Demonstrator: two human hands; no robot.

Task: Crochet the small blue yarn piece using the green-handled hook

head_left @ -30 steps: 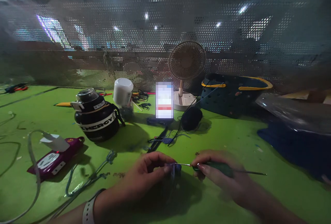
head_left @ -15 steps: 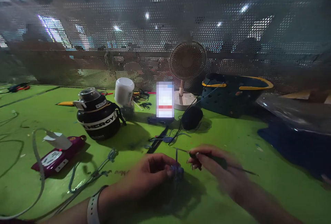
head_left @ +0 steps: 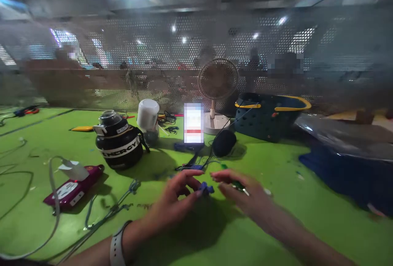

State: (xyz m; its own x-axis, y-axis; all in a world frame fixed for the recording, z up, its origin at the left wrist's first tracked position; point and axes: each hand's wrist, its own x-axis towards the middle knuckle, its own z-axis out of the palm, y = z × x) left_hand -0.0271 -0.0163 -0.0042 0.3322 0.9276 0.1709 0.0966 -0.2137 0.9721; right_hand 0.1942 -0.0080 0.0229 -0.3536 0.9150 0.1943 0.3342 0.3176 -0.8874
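Observation:
My left hand (head_left: 181,194), a pale watch strap at its wrist, pinches a small blue piece of crochet work (head_left: 206,188) between thumb and fingers just above the green table. Close by on the right, my right hand (head_left: 250,194) holds a crochet hook (head_left: 238,184) with a green handle, tucked under the palm; its tip is hard to make out. The thumb and index finger of this hand reach toward the blue piece, with a small gap between. Just beyond the hands lies some loose blue yarn (head_left: 196,167).
A lit phone (head_left: 193,123) stands ahead, beside a dark yarn ball (head_left: 224,143) and a fan (head_left: 217,80). Left are a black jug (head_left: 119,147), white bottle (head_left: 147,113) and purple power strip (head_left: 73,190). At right sit a dark basket (head_left: 267,120) and dark blue cloth (head_left: 334,176).
The crochet hook has swung from pointing out at the blue piece to lying back in my right palm. My right hand has come closer to my left, and the view has tilted up slightly.

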